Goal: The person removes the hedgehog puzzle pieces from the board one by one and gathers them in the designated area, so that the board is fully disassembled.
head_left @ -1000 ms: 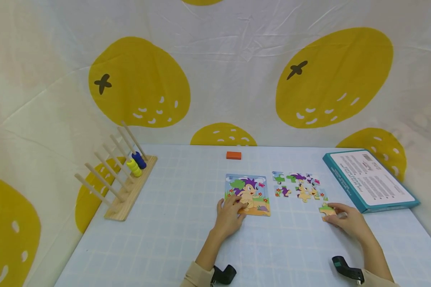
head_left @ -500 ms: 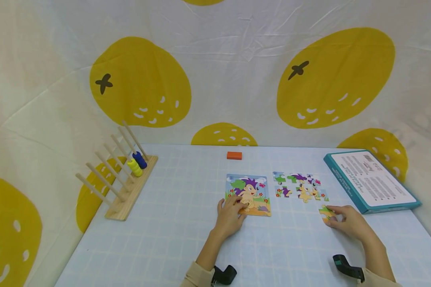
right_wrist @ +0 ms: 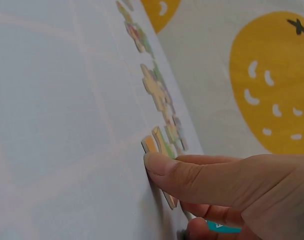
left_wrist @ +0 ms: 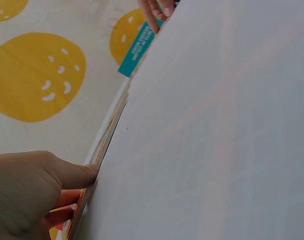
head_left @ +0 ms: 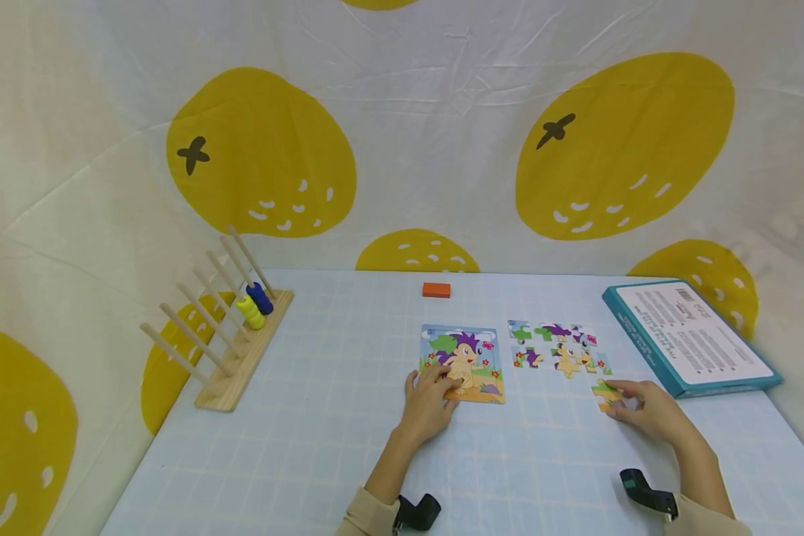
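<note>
A square picture puzzle board point(head_left: 480, 383) with a purple-haired hedgehog lies flat on the table. My left hand point(head_left: 427, 402) rests on its lower left part, fingers spread over the picture; in the left wrist view the thumb point(left_wrist: 81, 175) lies along the board's near edge. To the right, my right hand point(head_left: 653, 411) pinches a green and orange jigsaw piece point(head_left: 603, 390) between thumb and fingers. The right wrist view shows an orange edge and a green-yellow edge by the thumb point(right_wrist: 164, 167). Just beyond are several loose jigsaw pieces point(head_left: 566, 360) in two rough rows.
A teal and white box point(head_left: 697, 335) lies right of the loose pieces. An orange block point(head_left: 436, 290) is at the back. On the left stands a wooden peg rack point(head_left: 241, 372) with yellow beads point(head_left: 251, 313) and blue beads point(head_left: 260, 298). Behind hangs a fruit-patterned sheet point(head_left: 435, 149).
My right hand has turned the pinched jigsaw piece a little and shifted it slightly left. The left hand stays in place on the board.
</note>
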Action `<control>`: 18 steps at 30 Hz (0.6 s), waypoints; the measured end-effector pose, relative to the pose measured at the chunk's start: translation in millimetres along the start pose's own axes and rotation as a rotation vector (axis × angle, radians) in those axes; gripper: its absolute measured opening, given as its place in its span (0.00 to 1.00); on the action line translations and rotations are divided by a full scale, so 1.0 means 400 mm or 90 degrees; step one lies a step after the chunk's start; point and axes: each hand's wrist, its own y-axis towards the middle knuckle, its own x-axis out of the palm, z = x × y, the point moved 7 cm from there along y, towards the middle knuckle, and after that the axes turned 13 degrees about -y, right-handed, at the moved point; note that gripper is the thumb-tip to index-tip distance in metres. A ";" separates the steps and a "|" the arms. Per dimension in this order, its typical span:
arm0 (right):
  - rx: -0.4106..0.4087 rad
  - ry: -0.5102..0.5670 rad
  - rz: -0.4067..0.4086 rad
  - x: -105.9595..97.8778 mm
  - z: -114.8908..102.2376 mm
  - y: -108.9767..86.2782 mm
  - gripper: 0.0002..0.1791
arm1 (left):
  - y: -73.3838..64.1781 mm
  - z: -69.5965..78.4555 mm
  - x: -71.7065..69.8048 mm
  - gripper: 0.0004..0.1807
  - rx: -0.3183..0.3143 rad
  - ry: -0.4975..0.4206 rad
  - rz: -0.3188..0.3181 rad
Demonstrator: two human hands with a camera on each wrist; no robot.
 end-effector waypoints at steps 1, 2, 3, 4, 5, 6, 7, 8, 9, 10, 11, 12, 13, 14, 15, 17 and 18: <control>0.000 0.000 0.000 0.000 -0.001 0.000 0.31 | 0.000 0.001 -0.001 0.13 0.001 -0.002 0.001; 0.001 0.001 -0.001 0.001 0.000 0.001 0.31 | 0.000 0.001 -0.002 0.13 0.001 -0.003 0.002; 0.001 0.001 -0.001 0.001 -0.001 0.000 0.31 | 0.000 0.001 -0.002 0.13 0.001 -0.004 0.002; -0.003 0.002 0.001 0.000 -0.002 0.000 0.31 | 0.000 0.002 -0.003 0.13 0.001 -0.005 0.002; -0.003 0.004 0.002 -0.001 -0.002 0.000 0.31 | 0.000 0.002 -0.003 0.13 0.001 -0.006 0.002; -0.004 0.007 0.002 -0.002 -0.002 0.001 0.32 | 0.001 0.001 -0.003 0.13 -0.001 -0.007 0.000; -0.003 0.008 0.004 -0.002 -0.001 0.001 0.32 | 0.001 0.001 -0.003 0.13 -0.001 -0.008 0.000; -0.003 0.010 0.004 -0.003 -0.001 0.001 0.33 | 0.001 0.001 -0.003 0.13 -0.001 -0.008 0.000; -0.002 0.011 0.005 -0.004 -0.001 0.001 0.33 | 0.002 0.002 -0.003 0.13 -0.001 -0.008 0.000; 0.000 0.013 0.006 -0.003 0.001 0.001 0.33 | 0.002 0.002 -0.004 0.13 -0.001 -0.009 0.000; 0.003 0.015 0.006 -0.002 0.002 0.001 0.33 | 0.002 0.001 -0.003 0.13 -0.002 -0.009 -0.001; 0.001 0.015 0.009 -0.001 0.002 0.001 0.33 | 0.002 0.002 -0.003 0.13 -0.002 -0.009 -0.001; 0.000 0.015 0.013 0.000 0.003 0.000 0.33 | 0.002 0.002 -0.003 0.13 -0.001 -0.008 -0.002; -0.002 0.014 0.018 0.001 0.004 0.000 0.32 | 0.002 0.002 -0.003 0.13 -0.001 -0.007 -0.003; -0.004 0.013 0.024 0.002 0.004 -0.002 0.32 | 0.001 0.002 -0.003 0.13 -0.002 -0.007 -0.004; -0.007 0.013 0.035 0.004 0.005 -0.005 0.31 | 0.000 0.002 -0.002 0.13 -0.002 -0.008 -0.005; -0.007 0.013 0.040 0.005 0.005 -0.007 0.30 | 0.000 0.002 -0.002 0.13 -0.002 -0.008 -0.005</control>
